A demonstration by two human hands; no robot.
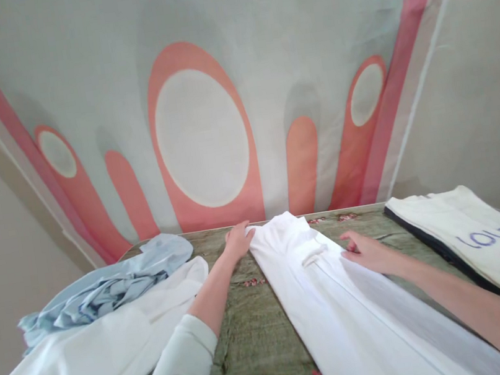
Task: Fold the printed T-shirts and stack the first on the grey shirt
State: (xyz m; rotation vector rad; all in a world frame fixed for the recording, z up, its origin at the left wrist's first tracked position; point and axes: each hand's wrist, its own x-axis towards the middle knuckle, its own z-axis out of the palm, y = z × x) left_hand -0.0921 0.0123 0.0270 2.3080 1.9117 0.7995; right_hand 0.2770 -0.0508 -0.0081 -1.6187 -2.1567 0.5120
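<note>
A long white garment [310, 278] lies lengthwise on the table, its gathered narrow end at the far edge. A seam runs down it, with a small fold or opening near the top; I cannot tell its exact kind. At its far left corner, my left hand [238, 243] is closed on the cloth. My right hand [369, 252] is at the garment's right edge, thumb against the fabric and fingers curled. Some of its fingertips are hidden.
Left of my left arm lie a crumpled light blue garment [110, 290] and another white garment [83, 363]. A white cloth item with lettering and a drawn flower [482, 234] sits at right. A green patterned cover [247, 326] spans the table, against a printed backdrop [253, 55].
</note>
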